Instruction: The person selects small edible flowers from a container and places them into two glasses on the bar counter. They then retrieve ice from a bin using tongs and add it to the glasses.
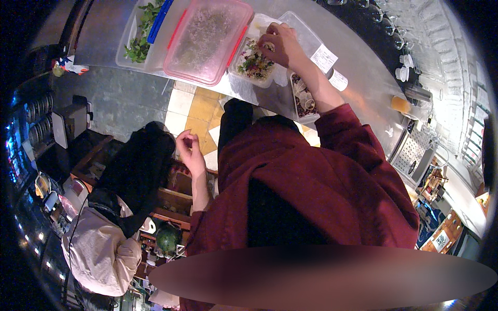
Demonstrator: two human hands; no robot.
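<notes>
My right hand (pixel 280 44) reaches forward into a small clear tub of mixed petals and leaves (pixel 253 63) on the steel counter (pixel 363 72); its fingertips point down among the petals, and I cannot tell whether they grip any. My left hand (pixel 190 149) is raised at my left side above the floor, away from the counter, with thumb and fingers pinched together. A second clear tub of small dark and pale pieces (pixel 303 99) lies under my right forearm. My sleeves are dark red.
A pink-lidded box (pixel 207 37) and a tub of green leaves (pixel 139 39) stand left of the petals. Glasses (pixel 395 25) line the counter's far right, with an orange drink (pixel 400 104) nearby. Another person in black trousers and a pale jacket (pixel 122 217) stands close on my left.
</notes>
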